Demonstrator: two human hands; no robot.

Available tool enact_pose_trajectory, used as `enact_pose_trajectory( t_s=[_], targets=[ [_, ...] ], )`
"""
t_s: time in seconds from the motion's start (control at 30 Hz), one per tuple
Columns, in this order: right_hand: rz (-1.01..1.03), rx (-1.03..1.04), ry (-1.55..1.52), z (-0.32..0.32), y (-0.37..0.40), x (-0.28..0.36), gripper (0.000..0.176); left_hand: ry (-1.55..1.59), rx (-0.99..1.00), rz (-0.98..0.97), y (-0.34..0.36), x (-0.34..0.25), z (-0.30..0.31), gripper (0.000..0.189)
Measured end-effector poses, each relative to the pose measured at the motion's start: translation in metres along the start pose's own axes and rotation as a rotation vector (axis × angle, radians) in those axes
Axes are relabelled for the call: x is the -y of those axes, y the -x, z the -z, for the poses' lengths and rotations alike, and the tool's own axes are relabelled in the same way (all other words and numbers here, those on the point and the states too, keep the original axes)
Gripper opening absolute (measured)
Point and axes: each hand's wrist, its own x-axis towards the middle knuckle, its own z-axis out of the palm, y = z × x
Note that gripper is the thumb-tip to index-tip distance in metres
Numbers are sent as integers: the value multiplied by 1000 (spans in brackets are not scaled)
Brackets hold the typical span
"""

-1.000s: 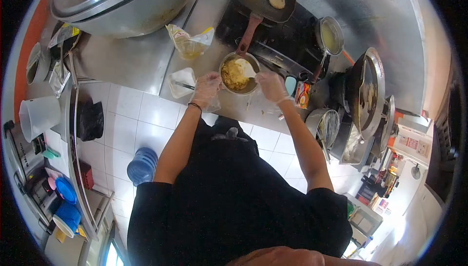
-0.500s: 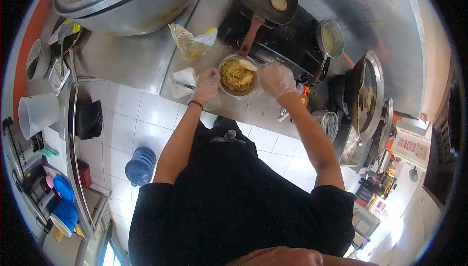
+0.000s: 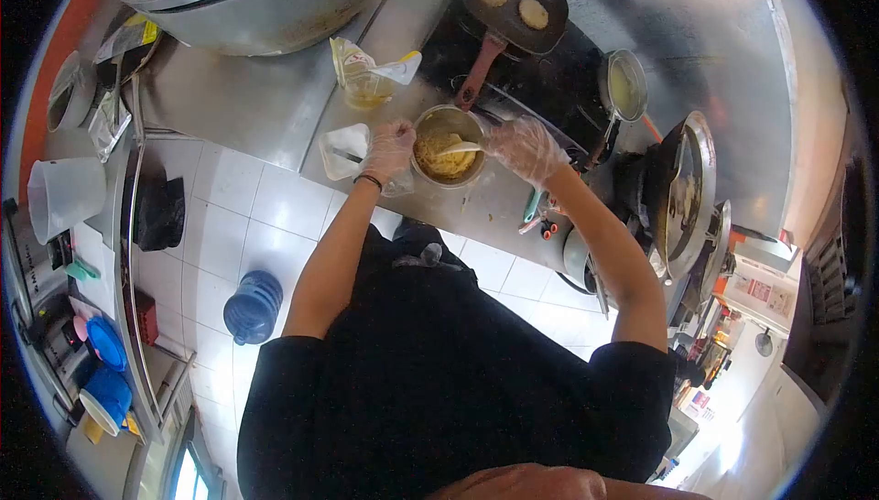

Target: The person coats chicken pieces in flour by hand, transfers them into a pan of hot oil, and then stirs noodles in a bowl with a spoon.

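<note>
A round metal bowl (image 3: 443,118) on the counter holds a yellow, shredded-looking mixture (image 3: 447,165). My left hand (image 3: 392,148), in a clear plastic glove, has its fingers closed at the bowl's left rim. On the other side, my gloved right hand (image 3: 526,147) grips a pale spatula (image 3: 461,146), whose blade dips into the mixture. Beside my left hand sits a small white tray (image 3: 344,151) with a dark-handled utensil partly in it. An opened plastic pouch (image 3: 369,83) with yellowish contents stands behind that tray.
Behind the bowl, a square pan (image 3: 515,5) with two pale round patties rests on the black stove (image 3: 568,70), its handle reaching toward the bowl. A small saucepan (image 3: 624,86) and a large wok (image 3: 689,189) are at right. A huge pot (image 3: 247,19) occupies the back left.
The spatula has moved from the bowl's back edge down into the middle of the mixture, which looks more gathered. My left hand stays at the rim. The camera view has shifted slightly.
</note>
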Motion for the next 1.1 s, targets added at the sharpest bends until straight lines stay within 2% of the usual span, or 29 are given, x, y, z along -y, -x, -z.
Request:
enact_pose_trajectory(
  t_s=[0.1, 0.2, 0.3, 0.4, 0.43, 0.57, 0.7, 0.8, 0.9, 1.0, 1.1],
  targets=[
    [-24, 44, -79, 26, 20, 23, 15, -93, 42, -36, -2, 7, -3, 18],
    [-108, 135, 15, -2, 25, 53, 15, 52, 63, 221, 2, -28, 10, 17],
    [-326, 212, 7, -17, 10, 92, 15, 41, 20, 141, 4, -21, 7, 23],
    [-357, 14, -28, -39, 2, 112, 14, 57, 33, 173, 4, -22, 8, 22],
    [-376, 36, -43, -40, 5, 111, 14, 66, 45, 170, 3, -23, 9, 22],
    [-497, 115, -65, 29, 0, 102, 15, 105, 51, 183, 6, -20, 8, 20],
    [-629, 195, -107, 26, -11, 70, 17, 68, 51, 98, 8, -11, 6, 18],
    [-420, 410, -76, -75, -8, 24, 17, 79, 42, 80, 15, -10, 3, 17],
    [-259, -70, -521, -155, 29, -14, 15, 322, 15, 216, 18, -3, -2, 15],
    [-187, -36, -324, -119, 26, 2, 16, 561, 82, 413, 23, -36, 14, 12],
    [-301, 75, -202, -77, 17, 39, 16, 591, 111, 390, 23, -23, 12, 11]
  ],
)
